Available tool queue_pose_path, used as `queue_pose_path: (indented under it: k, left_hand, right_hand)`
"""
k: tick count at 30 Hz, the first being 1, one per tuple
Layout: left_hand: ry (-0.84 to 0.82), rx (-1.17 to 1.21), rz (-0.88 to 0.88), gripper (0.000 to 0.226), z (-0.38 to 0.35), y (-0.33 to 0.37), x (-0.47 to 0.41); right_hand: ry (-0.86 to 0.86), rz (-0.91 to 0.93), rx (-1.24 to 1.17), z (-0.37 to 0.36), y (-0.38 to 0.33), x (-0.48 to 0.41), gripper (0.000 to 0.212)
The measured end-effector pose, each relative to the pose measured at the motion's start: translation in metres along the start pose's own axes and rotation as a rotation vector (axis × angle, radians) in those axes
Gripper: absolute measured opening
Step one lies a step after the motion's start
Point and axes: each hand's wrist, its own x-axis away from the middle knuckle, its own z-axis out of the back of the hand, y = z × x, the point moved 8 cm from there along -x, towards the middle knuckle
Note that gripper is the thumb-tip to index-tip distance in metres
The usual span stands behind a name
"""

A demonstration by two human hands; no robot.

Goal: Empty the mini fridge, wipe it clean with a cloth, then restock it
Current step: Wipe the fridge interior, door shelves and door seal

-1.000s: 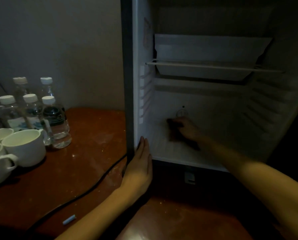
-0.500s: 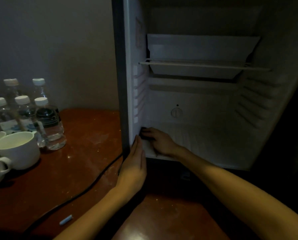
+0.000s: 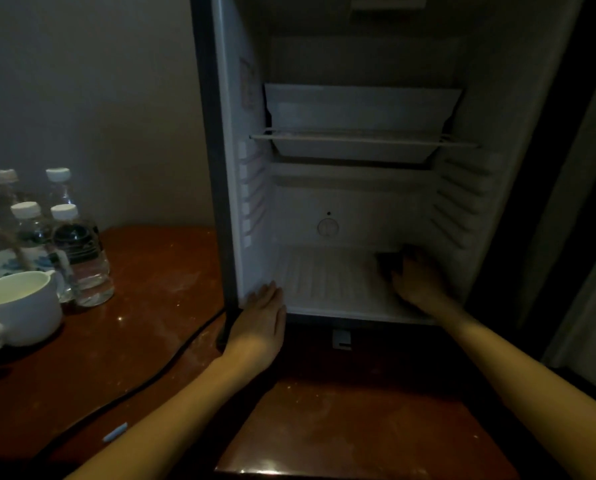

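Your right hand (image 3: 417, 284) is clutching the cloth (image 3: 390, 262) at the back right of the fridge (image 3: 358, 202) floor, so the bare floor is stretching leftward from it. Your left hand (image 3: 260, 322) is bracing flat, holding nothing, against the front left edge.

5 bottles (image 3: 81, 258), 3 cups (image 3: 22, 306), 1 cloth (image 3: 388, 262).

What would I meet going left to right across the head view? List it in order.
White cup → left hand → round back-wall fitting → right hand gripping the dark cloth.
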Motion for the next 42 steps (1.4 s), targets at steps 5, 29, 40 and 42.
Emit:
queue_pose_path:
  k: [5,29,40,42]
  left_hand:
    - [-0.050,-0.158,0.002,0.048,-0.003,0.001,-0.022]
    - [-0.002,-0.262,-0.032,0.048,-0.005,0.003,-0.018]
    - [-0.008,-0.215,-0.064,0.050,-0.010,-0.002,-0.016]
    - [0.000,-0.189,-0.075,0.049,-0.006,-0.002,-0.010]
  right_hand:
    - [0.001,-0.119,-0.367,-0.022,0.002,-0.035,0.063]
    - [-0.129,0.192,0.219,0.005,-0.033,-0.014,0.044]
    - [-0.039,0.106,-0.022,0.027,-0.014,0.072,0.022]
    - [-0.095,0.087,0.005,0.042,-0.017,0.094,0.020]
